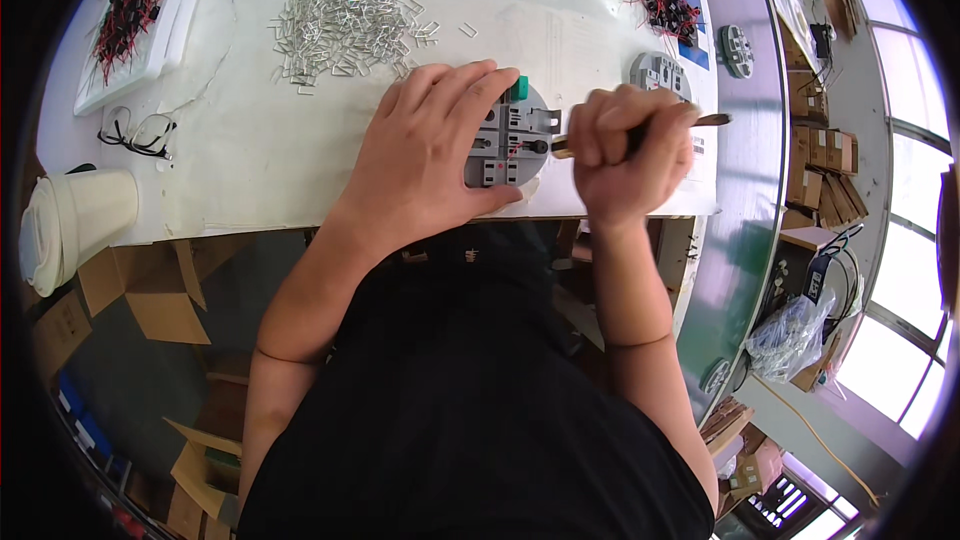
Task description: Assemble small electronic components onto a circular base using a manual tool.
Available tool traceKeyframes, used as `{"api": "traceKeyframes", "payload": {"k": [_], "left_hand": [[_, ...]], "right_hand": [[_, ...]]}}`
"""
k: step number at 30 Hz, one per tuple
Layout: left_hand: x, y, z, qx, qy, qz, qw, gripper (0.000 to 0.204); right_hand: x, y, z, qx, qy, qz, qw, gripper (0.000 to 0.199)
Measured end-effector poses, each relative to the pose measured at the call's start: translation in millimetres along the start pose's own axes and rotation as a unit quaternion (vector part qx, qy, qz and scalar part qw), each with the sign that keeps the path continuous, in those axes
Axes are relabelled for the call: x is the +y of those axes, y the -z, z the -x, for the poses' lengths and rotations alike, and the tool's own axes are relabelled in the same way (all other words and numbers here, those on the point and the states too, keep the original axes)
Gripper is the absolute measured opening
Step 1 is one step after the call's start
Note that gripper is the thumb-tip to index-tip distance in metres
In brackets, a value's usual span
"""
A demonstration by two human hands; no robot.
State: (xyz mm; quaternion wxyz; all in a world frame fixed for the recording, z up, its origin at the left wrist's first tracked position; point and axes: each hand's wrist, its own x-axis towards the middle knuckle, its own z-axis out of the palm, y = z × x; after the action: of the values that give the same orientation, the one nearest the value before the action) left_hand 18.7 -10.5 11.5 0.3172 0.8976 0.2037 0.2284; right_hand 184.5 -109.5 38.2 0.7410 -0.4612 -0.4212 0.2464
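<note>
My left hand (430,145) lies over the left side of a round grey fixture (532,122) and holds it on the table, fingers at its far edge and thumb at its near edge. Raised blocks, metal pieces and small red and black parts sit on the fixture. A green block (519,88) shows at its far rim, beside my fingertips. Just right of the fixture, my right hand (635,145) is closed in a fist around a slender dark tool (714,120). The tool's brass-coloured end (562,148) points toward the fixture; its exact kind is unclear.
Beyond my left hand lies a pile of U-shaped metal pieces (345,25). A second round fixture (658,72) stands behind my right hand. Red-wired parts fill a white tray (165,50) at far left. Eyeglasses (140,135) and a white bin (85,220) are at left.
</note>
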Motion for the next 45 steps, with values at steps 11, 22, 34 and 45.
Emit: {"api": "traceKeyframes", "payload": {"k": [11, 22, 34, 45], "left_hand": [[7, 4, -15, -0.022, -0.01, -0.049, 0.998, 0.098], [3, -15, 1, 0.136, -0.044, 0.113, 0.983, 0.107], [2, 11, -2, -0.053, 0.09, 0.118, 0.987, 0.109], [-9, -4, 2, 0.01, 0.064, 0.17, 0.983, 0.107]], "right_hand": [[27, -5, 12, -0.043, 0.129, 0.186, 0.973, 0.06], [-68, 46, -12, -0.005, -0.07, 0.254, 0.965, 0.059], [-45, 17, -12, -0.29, -0.081, 0.602, 0.74, 0.032], [-30, 19, -8, -0.319, -0.008, 0.632, 0.706, 0.032]]}}
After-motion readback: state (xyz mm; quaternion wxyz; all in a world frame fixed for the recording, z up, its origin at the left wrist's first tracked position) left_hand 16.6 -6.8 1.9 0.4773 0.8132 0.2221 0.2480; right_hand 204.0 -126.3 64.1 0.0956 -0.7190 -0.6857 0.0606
